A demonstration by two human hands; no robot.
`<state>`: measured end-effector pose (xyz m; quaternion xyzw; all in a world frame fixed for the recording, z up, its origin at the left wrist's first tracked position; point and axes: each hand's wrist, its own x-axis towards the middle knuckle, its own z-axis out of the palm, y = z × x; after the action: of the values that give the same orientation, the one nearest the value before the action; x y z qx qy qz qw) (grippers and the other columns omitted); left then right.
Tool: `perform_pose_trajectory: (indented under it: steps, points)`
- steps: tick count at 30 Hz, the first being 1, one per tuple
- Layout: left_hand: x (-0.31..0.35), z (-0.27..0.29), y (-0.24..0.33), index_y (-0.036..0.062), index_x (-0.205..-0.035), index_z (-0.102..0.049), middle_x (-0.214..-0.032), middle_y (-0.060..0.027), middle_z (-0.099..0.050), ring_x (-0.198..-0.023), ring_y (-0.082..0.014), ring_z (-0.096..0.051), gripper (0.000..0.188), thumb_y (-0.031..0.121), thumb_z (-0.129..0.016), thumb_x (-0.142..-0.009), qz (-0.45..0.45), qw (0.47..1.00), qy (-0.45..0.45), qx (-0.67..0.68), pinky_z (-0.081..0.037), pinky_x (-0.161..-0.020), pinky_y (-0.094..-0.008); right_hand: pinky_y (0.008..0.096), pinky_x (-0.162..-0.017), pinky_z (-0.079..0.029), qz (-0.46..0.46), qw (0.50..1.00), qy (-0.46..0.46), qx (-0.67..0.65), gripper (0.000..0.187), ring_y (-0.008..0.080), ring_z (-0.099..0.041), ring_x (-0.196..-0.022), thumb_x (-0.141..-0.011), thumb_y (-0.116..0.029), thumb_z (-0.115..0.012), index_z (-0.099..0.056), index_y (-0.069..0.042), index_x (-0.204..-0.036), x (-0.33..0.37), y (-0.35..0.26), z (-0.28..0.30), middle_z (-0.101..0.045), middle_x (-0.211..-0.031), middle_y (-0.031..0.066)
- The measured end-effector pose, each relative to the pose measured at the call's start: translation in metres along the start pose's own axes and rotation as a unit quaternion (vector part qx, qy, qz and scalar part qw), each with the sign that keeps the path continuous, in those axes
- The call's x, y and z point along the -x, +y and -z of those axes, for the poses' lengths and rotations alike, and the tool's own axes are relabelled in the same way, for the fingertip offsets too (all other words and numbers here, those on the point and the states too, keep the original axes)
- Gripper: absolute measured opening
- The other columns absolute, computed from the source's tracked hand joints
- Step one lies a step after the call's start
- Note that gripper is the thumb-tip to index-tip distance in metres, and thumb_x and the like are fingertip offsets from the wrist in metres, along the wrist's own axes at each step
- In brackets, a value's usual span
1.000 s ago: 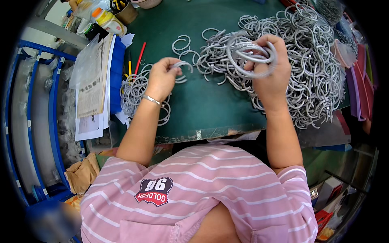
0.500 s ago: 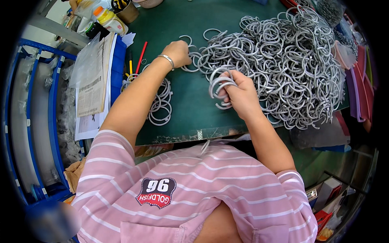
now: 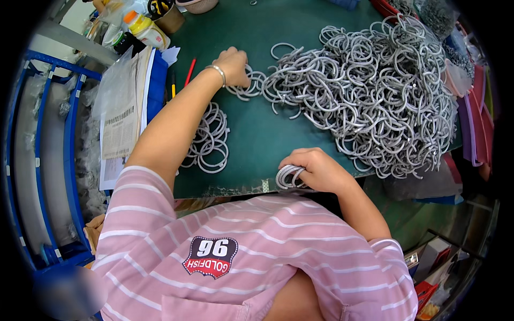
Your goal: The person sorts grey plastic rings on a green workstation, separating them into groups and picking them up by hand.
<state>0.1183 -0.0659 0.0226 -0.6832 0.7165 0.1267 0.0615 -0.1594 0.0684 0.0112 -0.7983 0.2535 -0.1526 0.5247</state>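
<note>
At the near edge of the green table my right hand [image 3: 317, 168] is closed on a small stack of grey open rings [image 3: 288, 176]. They lie side by side and stick out to the left of my fingers. My left hand [image 3: 232, 66], with a bracelet at the wrist, reaches to a few loose grey rings [image 3: 256, 84] left of the big pile. Its fingers curl down over them, and their tips are mostly hidden. A large heap of the same grey rings [image 3: 375, 91] covers the right half of the table. Beside my left forearm lies a smaller group of rings [image 3: 213, 143].
A red pen [image 3: 190, 71] and a yellow-black pen [image 3: 173, 85] lie beyond my left forearm. Papers in a blue holder [image 3: 155, 80], a yellow bottle with an orange cap [image 3: 145, 29] and a blue rack [image 3: 68, 134] stand left. Pink-red sheets [image 3: 478, 117] hang right.
My right hand has drawn the rings down from the heap to the table's near edge. My left hand has shifted slightly up and left, staying by the loose rings.
</note>
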Motion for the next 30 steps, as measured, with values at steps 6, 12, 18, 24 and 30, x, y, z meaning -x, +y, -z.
perform_pose_trajectory:
  steps: [6,12,18,24,30]
  points:
    - [0.036,-0.020,0.007,-0.0010,-0.081,-0.060,-0.076,-0.0214,-0.063,-0.079,-0.0402,-0.061,0.021,0.007,-0.066,-0.063,-0.065,0.992,0.107,0.028,-0.051,-0.073,-0.0391,0.0364,-0.074,-0.050,-0.071,0.996,0.052,0.005,0.033,0.0321,-0.063,-0.082,-0.067,0.009,-0.054,-0.065,-0.001,-0.096,0.015,0.007,0.004,-0.066,-0.088,0.0160]
    - [0.070,0.034,0.035,-0.0004,-0.076,-0.055,-0.062,-0.0089,-0.058,-0.056,-0.0153,-0.060,0.014,0.000,-0.063,-0.064,-0.036,0.964,0.100,0.244,-0.046,-0.051,-0.0297,0.0363,-0.075,-0.050,-0.036,0.994,0.079,0.062,0.033,0.0326,-0.063,-0.083,-0.067,0.008,-0.054,-0.065,-0.001,-0.096,0.015,0.010,-0.006,-0.066,-0.088,0.0167]
    - [0.130,0.085,0.043,0.0034,-0.080,-0.053,-0.066,-0.0042,-0.059,-0.055,-0.0100,-0.055,0.016,-0.007,-0.055,-0.069,-0.085,0.774,0.087,0.621,-0.041,-0.048,-0.0215,0.0421,-0.079,-0.049,-0.023,0.993,0.108,0.028,0.030,0.0366,-0.060,-0.093,-0.069,0.005,-0.051,-0.065,-0.002,-0.095,0.019,0.010,-0.005,-0.063,-0.095,0.0171]
    - [0.103,-0.006,0.055,-0.0017,-0.104,-0.057,-0.079,-0.0049,-0.062,-0.065,-0.0092,-0.057,0.032,-0.009,-0.055,-0.074,0.011,0.824,0.100,0.558,-0.047,-0.056,-0.0205,0.0442,-0.082,-0.049,0.066,0.962,0.206,0.164,0.024,0.0410,-0.060,-0.095,-0.071,0.003,-0.056,-0.057,0.000,-0.095,-0.042,0.015,-0.020,-0.047,-0.128,0.0254]
    - [0.084,-0.063,0.038,-0.0073,-0.115,-0.055,-0.092,-0.0111,-0.064,-0.071,-0.0155,-0.060,0.040,0.001,-0.061,-0.077,0.158,0.722,0.201,0.643,-0.050,-0.061,-0.0269,0.0469,-0.078,-0.051,-0.034,0.952,0.189,0.237,0.022,0.0442,-0.060,-0.093,-0.071,0.003,-0.055,-0.054,0.001,-0.093,-0.088,0.006,-0.033,-0.042,-0.129,0.0324]
